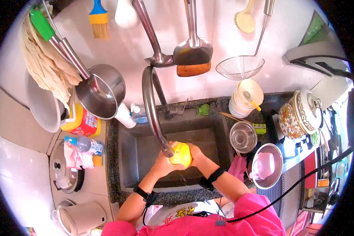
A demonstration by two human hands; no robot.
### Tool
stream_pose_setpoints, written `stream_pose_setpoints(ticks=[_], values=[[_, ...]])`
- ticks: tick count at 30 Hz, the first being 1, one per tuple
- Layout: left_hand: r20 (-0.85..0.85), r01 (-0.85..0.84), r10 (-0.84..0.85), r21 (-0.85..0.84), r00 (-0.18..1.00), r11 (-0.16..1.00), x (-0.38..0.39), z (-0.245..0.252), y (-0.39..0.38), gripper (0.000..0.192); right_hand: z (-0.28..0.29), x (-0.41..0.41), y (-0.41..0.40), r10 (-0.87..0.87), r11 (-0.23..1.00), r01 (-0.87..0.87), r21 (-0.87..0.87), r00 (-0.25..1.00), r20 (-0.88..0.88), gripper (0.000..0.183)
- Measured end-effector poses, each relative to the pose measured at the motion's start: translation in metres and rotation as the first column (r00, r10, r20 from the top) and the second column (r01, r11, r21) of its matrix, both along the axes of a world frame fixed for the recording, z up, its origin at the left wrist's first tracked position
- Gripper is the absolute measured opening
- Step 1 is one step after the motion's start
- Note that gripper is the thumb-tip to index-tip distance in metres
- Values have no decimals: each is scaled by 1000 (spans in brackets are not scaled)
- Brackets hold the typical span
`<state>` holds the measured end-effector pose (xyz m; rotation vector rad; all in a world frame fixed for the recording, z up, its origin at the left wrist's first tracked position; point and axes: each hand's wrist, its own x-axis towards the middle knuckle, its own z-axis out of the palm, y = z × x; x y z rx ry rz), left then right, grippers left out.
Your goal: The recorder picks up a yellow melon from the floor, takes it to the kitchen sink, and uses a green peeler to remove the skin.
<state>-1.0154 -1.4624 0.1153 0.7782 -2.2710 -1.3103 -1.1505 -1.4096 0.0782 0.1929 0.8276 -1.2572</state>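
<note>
A yellow, rounded fruit or vegetable (181,154) is held between my two hands, above the sink basin (135,174). My left hand (166,163) wraps its left and lower side, and my right hand (197,155) presses against its right side. The curved metal faucet (153,109) ends right over it, its spout overlapping the left edge of the fruit or vegetable. Whether water is running cannot be told. Black straps are around both wrists.
Right of the sink are stacked bowls (243,101), a glass bowl (243,137), a metal basin (278,168) and a floral pot (295,118). Left stand a plastic bottle (87,145) and a lid (62,171). A saucepan (98,96), spatula (193,51) and wire strainer (240,67) hang above.
</note>
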Motion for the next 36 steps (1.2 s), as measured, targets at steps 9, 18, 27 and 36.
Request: stream_pose_setpoints(ticks=[9, 18, 27, 36], values=[[76, -368, 379, 472, 922, 801, 22, -78, -40, 32, 15, 23, 8, 314, 949, -282, 137, 872, -375, 62], [100, -187, 158, 576, 982, 796, 21, -21, -19, 50, -4, 14, 8, 137, 984, -175, -36, 872, -470, 60], [-187, 111, 336, 966, 923, 233, 35, -54, -24, 69, 6, 10, -9, 248, 965, -246, 91, 969, -20, 54], [16, -21, 440, 1000, 898, 7, 32, -58, -15, 53, 12, 48, -2, 70, 931, -324, 169, -296, -953, 72]])
